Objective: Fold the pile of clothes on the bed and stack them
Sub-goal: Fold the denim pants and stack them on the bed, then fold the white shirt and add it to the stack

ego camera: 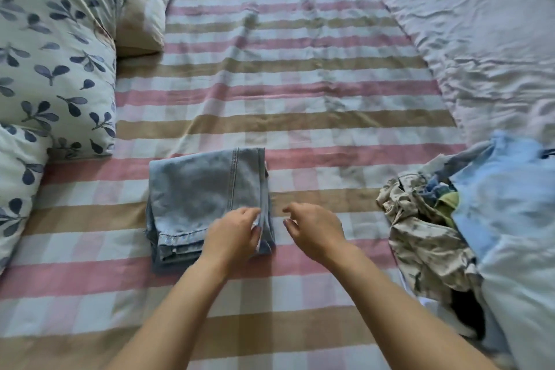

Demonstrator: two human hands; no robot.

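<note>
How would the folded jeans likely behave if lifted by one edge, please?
The folded jeans show several stacked denim layers, so probably fairly heavy for their size. Nothing binds the folds, so they would likely sag and unfold.

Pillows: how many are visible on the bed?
3, all at the left: a large leaf-print pillow, a second leaf-print pillow below it, cut by the edge, and a cream pillow beyond. Others may be out of view.

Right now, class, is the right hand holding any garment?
No, the right hand hovers empty over the striped sheet, beside the folded jeans.
</note>
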